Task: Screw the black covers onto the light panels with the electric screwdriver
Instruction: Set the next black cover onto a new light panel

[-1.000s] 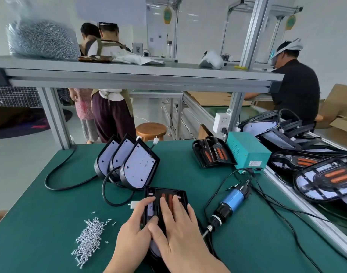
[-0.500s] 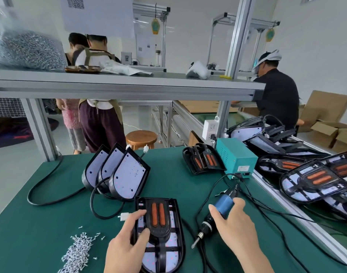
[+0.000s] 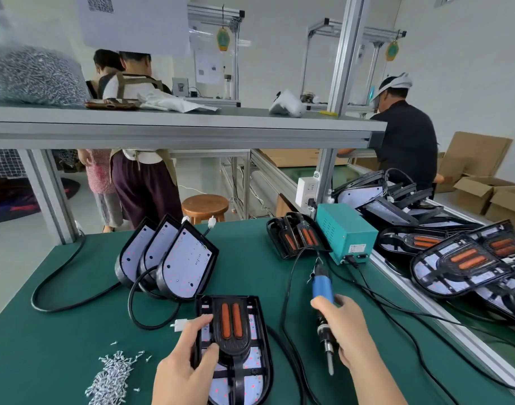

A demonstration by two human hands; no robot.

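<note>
The electric screwdriver (image 3: pixel 323 290) sits at three o'clock of the light panel (image 3: pixel 263 331).
The left hand (image 3: pixel 183 366) grips the panel's left edge beside the black cover (image 3: pixel 232 344); the panel runs six to twelve. The right hand (image 3: pixel 344 331) is wrapped round the tool, bit towards six.

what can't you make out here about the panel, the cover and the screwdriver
Head view, the only one:
- Screws already in the black cover: too small to tell.
- Left edge of the light panel: hidden under the left hand.
- Electric screwdriver grip: wrapped by the right hand.
- A screw on its bit: too small to tell.
- Label on the teal power box: too small to read.
</note>
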